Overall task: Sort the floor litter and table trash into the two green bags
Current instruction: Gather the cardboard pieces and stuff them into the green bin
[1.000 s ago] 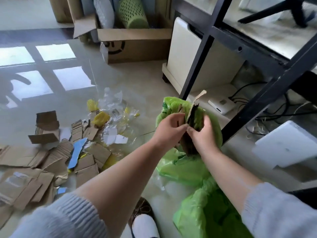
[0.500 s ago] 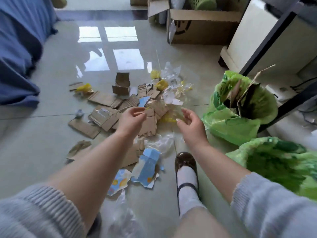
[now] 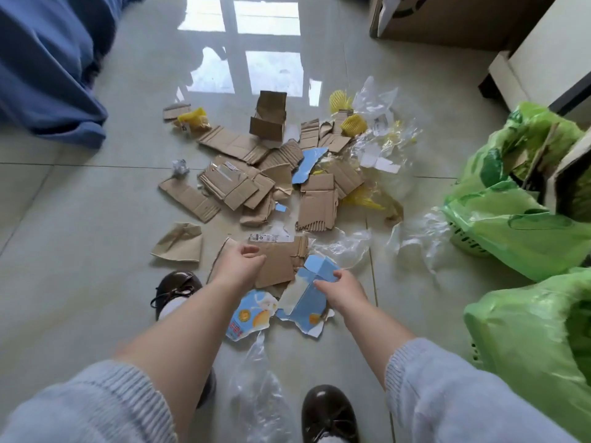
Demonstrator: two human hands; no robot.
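Torn brown cardboard pieces (image 3: 256,183), yellow foam nets (image 3: 353,124) and clear plastic film (image 3: 415,235) litter the tiled floor ahead of me. My left hand (image 3: 238,263) hovers with curled fingers over the edge of a flat cardboard piece (image 3: 281,260). My right hand (image 3: 343,289) pinches the top of a torn blue carton piece (image 3: 311,298). A second printed carton scrap (image 3: 251,314) lies beside it. Two green bags stand at the right: the far bag (image 3: 499,219) holds upright cardboard, and the near bag (image 3: 527,330) gapes open.
Blue fabric (image 3: 48,59) hangs at the upper left. A large cardboard box (image 3: 447,24) and a white cabinet (image 3: 550,59) stand at the upper right beside a black table leg (image 3: 569,95). My dark shoes (image 3: 176,287) (image 3: 329,414) flank a clear plastic bag (image 3: 259,388).
Both hands left the far green bag, where they were pushing cardboard in, and swung left and down to the litter near my feet. The right hand now grips a blue carton piece.
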